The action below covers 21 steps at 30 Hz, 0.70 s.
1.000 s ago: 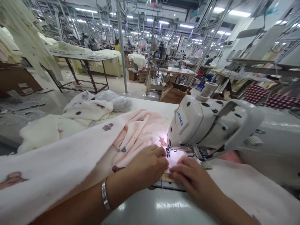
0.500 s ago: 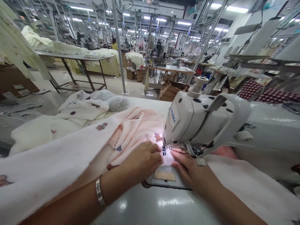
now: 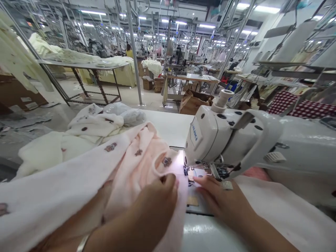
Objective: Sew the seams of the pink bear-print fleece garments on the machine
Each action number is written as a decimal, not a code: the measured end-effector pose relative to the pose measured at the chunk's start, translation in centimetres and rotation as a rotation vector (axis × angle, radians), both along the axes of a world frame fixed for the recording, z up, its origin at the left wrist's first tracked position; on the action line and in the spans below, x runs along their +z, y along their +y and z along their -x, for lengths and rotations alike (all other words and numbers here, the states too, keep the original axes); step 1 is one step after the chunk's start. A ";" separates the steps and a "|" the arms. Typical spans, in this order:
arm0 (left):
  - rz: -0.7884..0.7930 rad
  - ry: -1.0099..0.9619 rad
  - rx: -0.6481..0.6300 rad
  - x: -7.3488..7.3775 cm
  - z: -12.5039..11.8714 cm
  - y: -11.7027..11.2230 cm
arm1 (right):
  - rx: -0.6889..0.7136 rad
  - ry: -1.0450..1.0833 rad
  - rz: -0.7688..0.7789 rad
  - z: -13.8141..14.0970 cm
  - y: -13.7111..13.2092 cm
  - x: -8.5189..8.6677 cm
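Left of the machine [image 3: 203, 134], the fingers of the left hand [image 3: 157, 201] pinch the cloth [image 3: 128, 168], seemingly steadying it. The right hand [image 3: 225, 199] lies below the machine's head; I cannot tell its fingers' grip.

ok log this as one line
left hand: pinching pink fabric; right hand: beside presser foot; sewing machine: right of pink fabric

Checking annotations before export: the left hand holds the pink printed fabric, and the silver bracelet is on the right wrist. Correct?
Wrong side: the head view shows the silver bracelet on the left wrist. The left hand does hold the pink printed fabric.
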<state>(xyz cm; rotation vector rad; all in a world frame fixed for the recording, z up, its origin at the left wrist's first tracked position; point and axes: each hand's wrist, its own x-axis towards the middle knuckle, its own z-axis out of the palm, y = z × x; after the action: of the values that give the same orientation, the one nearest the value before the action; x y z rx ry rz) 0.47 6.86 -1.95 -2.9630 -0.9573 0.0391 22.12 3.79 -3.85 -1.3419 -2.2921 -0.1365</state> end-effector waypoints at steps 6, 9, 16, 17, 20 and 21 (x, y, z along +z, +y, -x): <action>0.064 -0.055 0.057 -0.7 -1.3 -2.3 | 0.232 -0.022 0.080 2.0 -1.2 -0.4; 0.115 -0.195 -0.001 0.7 -0.5 -0.5 | 0.179 -0.075 0.067 1.6 -0.8 -1.3; 0.102 -0.564 0.311 2.1 3.1 8.0 | 0.136 -0.178 0.010 0.6 0.1 -2.0; 0.108 -0.532 0.314 1.6 3.7 8.6 | 0.153 -0.171 -0.034 0.8 0.2 -1.8; 0.094 -0.409 0.325 0.3 6.3 7.8 | 0.235 -0.136 -0.127 1.7 -0.6 -1.3; 0.072 -0.324 0.364 0.3 7.2 6.7 | 0.266 -0.137 -0.118 2.1 -1.2 -1.1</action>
<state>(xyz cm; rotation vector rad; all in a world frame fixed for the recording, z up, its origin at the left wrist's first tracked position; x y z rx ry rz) -6.69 13.60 -1.63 -2.8655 -1.5534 -0.4184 20.01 2.62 -4.96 -0.9857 -2.5094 -0.2780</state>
